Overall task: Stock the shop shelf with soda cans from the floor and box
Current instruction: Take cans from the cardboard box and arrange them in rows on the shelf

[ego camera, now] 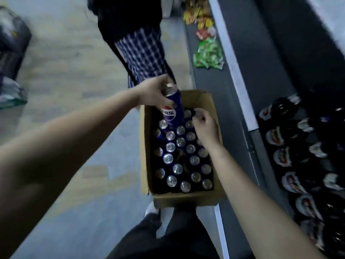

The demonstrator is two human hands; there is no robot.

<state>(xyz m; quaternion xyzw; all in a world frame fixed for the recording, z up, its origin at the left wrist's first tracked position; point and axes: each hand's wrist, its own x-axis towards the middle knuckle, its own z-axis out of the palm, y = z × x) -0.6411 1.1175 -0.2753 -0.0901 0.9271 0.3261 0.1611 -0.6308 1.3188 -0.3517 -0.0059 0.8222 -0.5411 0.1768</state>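
An open cardboard box stands on the floor, filled with several upright blue soda cans showing silver tops. My left hand grips one blue soda can near its top, lifted above the box's far left corner. My right hand reaches into the far right part of the box with its fingers curled over a can top. Whether it holds that can is not clear. The dark shop shelf runs along the right of the box.
Dark bottles with white labels fill the low shelf at right; colourful snack packets lie further along it. Another person in a checked garment stands just beyond the box. Bags sit at far left. My legs stand behind the box.
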